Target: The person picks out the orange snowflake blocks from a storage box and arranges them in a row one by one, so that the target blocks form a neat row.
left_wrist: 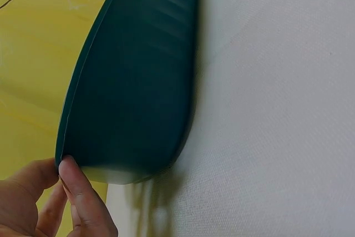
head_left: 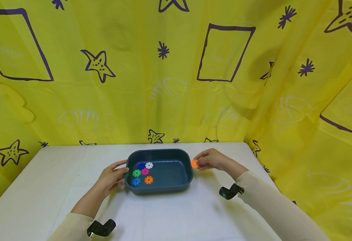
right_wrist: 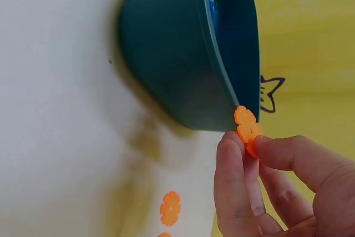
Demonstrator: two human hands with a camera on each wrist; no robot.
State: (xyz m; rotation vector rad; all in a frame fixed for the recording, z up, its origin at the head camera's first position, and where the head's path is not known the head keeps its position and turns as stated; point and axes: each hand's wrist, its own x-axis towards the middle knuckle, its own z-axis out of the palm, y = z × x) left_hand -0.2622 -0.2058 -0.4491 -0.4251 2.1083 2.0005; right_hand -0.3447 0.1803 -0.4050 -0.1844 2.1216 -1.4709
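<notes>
A dark teal plastic basin (head_left: 164, 191) stands on the white table. Inside, toward its left end, lie several snowflake-shaped plastic discs: dark blue (head_left: 141, 166), white (head_left: 149, 165), green (head_left: 137, 173), pink (head_left: 145, 171), blue (head_left: 136, 181) and orange (head_left: 148, 180). My left hand (head_left: 111, 177) pinches the basin's left rim between thumb and fingers, also seen in the left wrist view. At the opposite end, my right hand (head_left: 212, 160) pinches an orange snowflake disc (right_wrist: 247, 129) between thumb and fingertips, right at the basin's right rim.
In the right wrist view, another orange disc (right_wrist: 170, 208) lies on the table near the right hand, with the edge of one more at the frame's bottom. A yellow patterned curtain (head_left: 127, 100) hangs behind and along the sides of the table (head_left: 58, 177).
</notes>
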